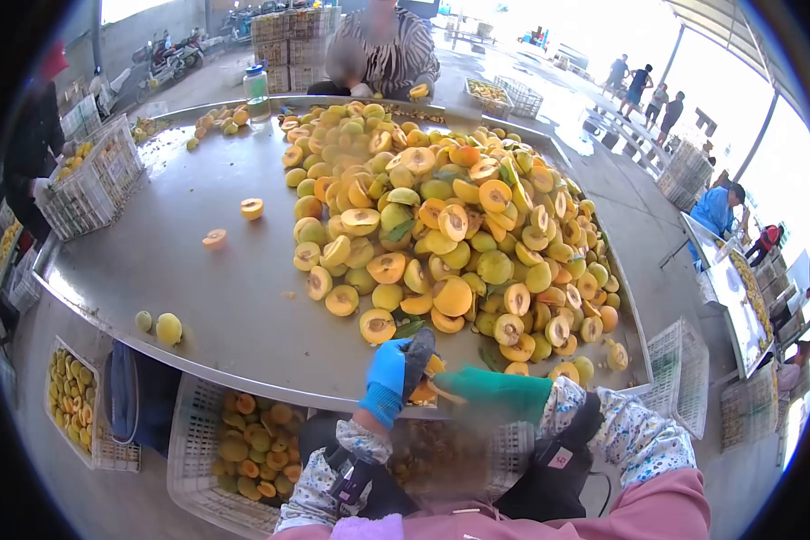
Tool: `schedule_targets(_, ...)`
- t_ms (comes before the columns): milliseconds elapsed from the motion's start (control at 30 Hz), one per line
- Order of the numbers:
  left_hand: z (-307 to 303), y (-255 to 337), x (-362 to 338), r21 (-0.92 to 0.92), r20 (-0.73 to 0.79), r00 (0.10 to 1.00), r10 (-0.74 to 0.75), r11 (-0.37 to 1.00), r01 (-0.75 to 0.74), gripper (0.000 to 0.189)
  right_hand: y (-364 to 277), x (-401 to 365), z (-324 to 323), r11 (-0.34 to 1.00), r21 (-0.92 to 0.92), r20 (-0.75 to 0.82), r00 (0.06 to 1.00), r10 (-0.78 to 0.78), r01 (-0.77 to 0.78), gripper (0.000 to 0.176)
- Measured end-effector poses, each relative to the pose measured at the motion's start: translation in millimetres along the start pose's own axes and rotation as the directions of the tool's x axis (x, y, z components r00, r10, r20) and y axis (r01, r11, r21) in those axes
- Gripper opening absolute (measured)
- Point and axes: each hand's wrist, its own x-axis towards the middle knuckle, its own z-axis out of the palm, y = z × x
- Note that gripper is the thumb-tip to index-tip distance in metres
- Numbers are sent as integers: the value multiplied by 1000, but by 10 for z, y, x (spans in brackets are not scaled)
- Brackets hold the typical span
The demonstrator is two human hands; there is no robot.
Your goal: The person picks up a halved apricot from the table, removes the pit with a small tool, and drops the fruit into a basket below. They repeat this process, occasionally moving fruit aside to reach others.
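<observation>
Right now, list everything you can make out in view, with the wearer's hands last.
Metal table: one, silver-grey, centre
Stone fruit pile: too many to count, yellow, orange and green, table's right half
Loose fruit halves: two, orange, table's bare left part
Whole fruits: two, yellow-green, near edge, left
Bottle: one, clear, blue lid, far edge
Plastic crates: several, whitish, around and under the table
Co-worker: one, striped top, across the table
Motorbikes: several, colours unclear, background left
Fruit piece: one, orange, near edge
Left hand: one, blue glove, dark fingertips, holding the fruit piece
Right hand: one, green glove, beside it, partly blurred
</observation>
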Motion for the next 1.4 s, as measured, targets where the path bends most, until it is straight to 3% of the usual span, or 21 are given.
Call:
schedule_targets(167, -92, -633, 390, -203, -171, 951, 260, 935, -292, 28, -99, -163, 359, 895, 438, 73, 996, 51, -78, 36)
schedule_targets(200, -18, -220, 109, -158, -124, 958, 259, 948, -277, 24, -246, -310, 570, 926, 378, -95, 995, 35, 4, 37)
schedule_targets(233, 48, -7, -15, -238, -145, 977, 155, 953, -187, 22, 34, -125, 377, 834, 548, 129, 992, -6, -66, 40)
schedule_targets(300, 70, 96, -87, -216, -139, 970, 201, 950, -227, 28, 103, -69, 299, 851, 524, 72, 993, -89, 39, 46)
schedule_targets(367, 21, 16, -124, -292, 4, 981, 194, 939, -184, 37, -119, -330, 494, 980, -186, -229, 967, -110, 68, 45)
schedule_targets(567, 133, 2, -264, -77, 94, 987, 129, 990, -122, 53, -111, -492, 333, 973, -227, -100, 995, 26, -48, 54)
schedule_targets(633, 120, -209, -206, -177, -124, 963, 238, 950, -258, 54, 286, -155, 277, 974, -3, -50, 973, -226, 226, 52)
schedule_targets(667, 132, -206, -220, -138, -192, 940, 281, 941, -309, 55, 768, 454, 232, 822, -334, -88, 853, -514, 461, 53)
schedule_targets(700, 189, -173, -240, -142, -191, 945, 265, 945, -293, 55, 1231, 1045, 195, 449, -794, -120, 619, -777, 410, 53)
schedule_targets(733, 256, -120, -255, -173, -324, 908, 264, 927, -331, 56, 1686, 1625, 159, 186, -976, -135, 344, -929, 117, 53)
schedule_targets(767, 275, -89, -246, -195, -453, 852, 262, 904, -382, 57, 1191, 1008, 244, 426, -840, -195, 545, -815, 336, 48)
schedule_targets(800, 204, -225, -129, -133, -437, 834, 338, 892, -432, 59, 709, 508, 298, 671, -635, -231, 735, -638, 383, 42)
schedule_targets(833, 175, -225, -143, -132, -435, 841, 320, 902, -412, 59, 370, 161, 303, 883, -366, -214, 896, -388, 295, 37)
schedule_targets(900, 130, -114, -158, -163, -184, 944, 273, 939, -304, 58, 71, -165, 271, 996, -5, -74, 993, -91, 91, 27)
schedule_targets(967, 113, -139, -119, -157, -166, 945, 282, 938, -308, 56, -81, -347, 291, 997, 73, -30, 1000, 3, -1, 22)
schedule_targets(1033, 134, -68, -121, -263, -195, 958, 212, 929, -260, 46, -170, -468, 372, 980, -151, -83, 986, -147, 133, 22)
schedule_targets(1100, 174, -55, -109, -327, -215, 960, 180, 913, -244, 50, 82, -29, 386, 999, -15, -66, 997, -49, 48, 21)
schedule_targets(1167, 191, -4, -138, -286, -249, 928, 279, 894, -345, 54, 146, -2, 436, 796, -547, -143, 909, -392, 258, 21)
schedule_targets(1300, 225, 14, -176, -238, -221, 913, 342, 889, -391, 56, 124, -41, 318, 972, -144, -35, 981, -191, 184, 20)
schedule_targets(1367, 273, 22, -178, -294, -293, 911, 290, 879, -375, 56, 461, 287, 352, 634, -560, -137, 695, -706, 534, 44)
schedule_targets(1400, 280, 23, -175, -348, -360, 899, 248, 859, -376, 57, 500, 329, 379, 635, -558, -135, 697, -704, 534, 44)
